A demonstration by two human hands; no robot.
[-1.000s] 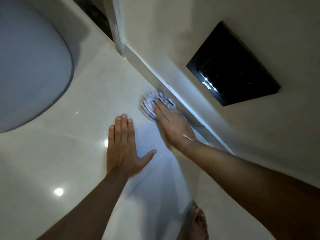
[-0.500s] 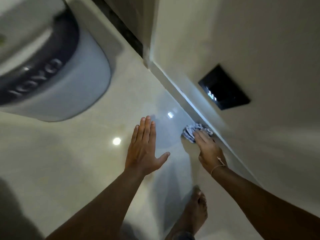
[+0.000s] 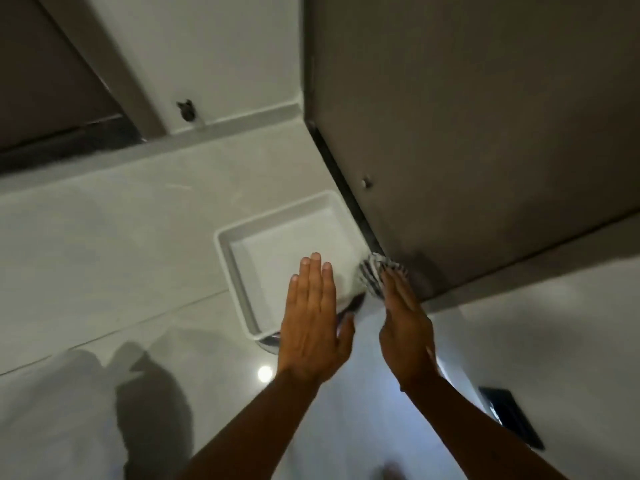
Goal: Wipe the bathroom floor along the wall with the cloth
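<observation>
Nearest me, my left hand (image 3: 313,317) lies flat on the floor (image 3: 104,258), its fingers (image 3: 313,271) straight and together, holding nothing; I judge it is there to prop my weight while I lean in. Just beside it, my right hand (image 3: 405,323) presses flat on the striped cloth (image 3: 372,275), fingers extended over it, not curled round it, so the palm can push it along. The cloth sits on the floor at the foot of the dark door (image 3: 467,150), right where that panel meets the pale wall (image 3: 554,323) on my right. To the cloth's left, touching or nearly so, stands a shallow white tray (image 3: 235,258), which closes off that side. Beyond, the door's lower edge runs away toward the far corner, and there the floor is bare up to the far wall (image 3: 221,46).
</observation>
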